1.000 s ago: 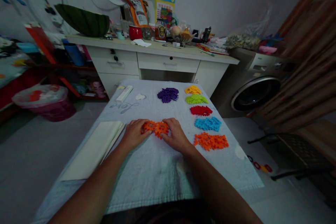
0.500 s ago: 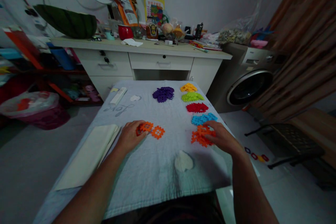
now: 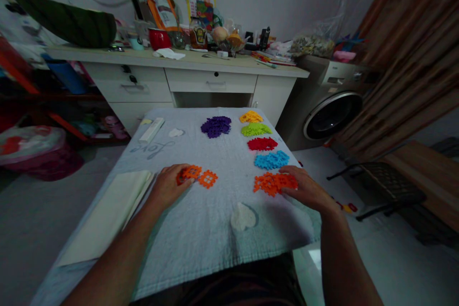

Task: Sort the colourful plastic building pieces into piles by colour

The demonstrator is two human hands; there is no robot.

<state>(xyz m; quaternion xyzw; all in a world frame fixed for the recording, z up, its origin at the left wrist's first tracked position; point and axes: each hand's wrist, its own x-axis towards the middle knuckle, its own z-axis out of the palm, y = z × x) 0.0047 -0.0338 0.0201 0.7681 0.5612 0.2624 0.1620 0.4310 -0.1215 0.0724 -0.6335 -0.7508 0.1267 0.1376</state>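
On a table covered by a pale blue towel (image 3: 201, 229), my left hand (image 3: 168, 186) rests with its fingers curled on a strip of joined orange plastic tiles (image 3: 199, 176). At the right side, my right hand (image 3: 304, 189) lies on the towel with its fingertips on a loose pile of orange tiles (image 3: 273, 183); its fingers look bent, and I cannot see anything held in them. Beyond that pile sit separate piles of blue tiles (image 3: 271, 159), red tiles (image 3: 262, 143), green tiles (image 3: 256, 129), yellow tiles (image 3: 251, 116) and purple tiles (image 3: 215, 125).
A folded cream cloth (image 3: 107, 213) lies at the towel's left edge. A white desk (image 3: 211, 81) crowded with jars and bottles stands behind the table. A washing machine (image 3: 328, 105) is at the right, and a dark chair (image 3: 387, 189) stands nearer on the right.
My right hand left the joined orange tiles in the middle and moved right to the orange pile. My left hand stayed on the joined tiles. The view shifted to the right.
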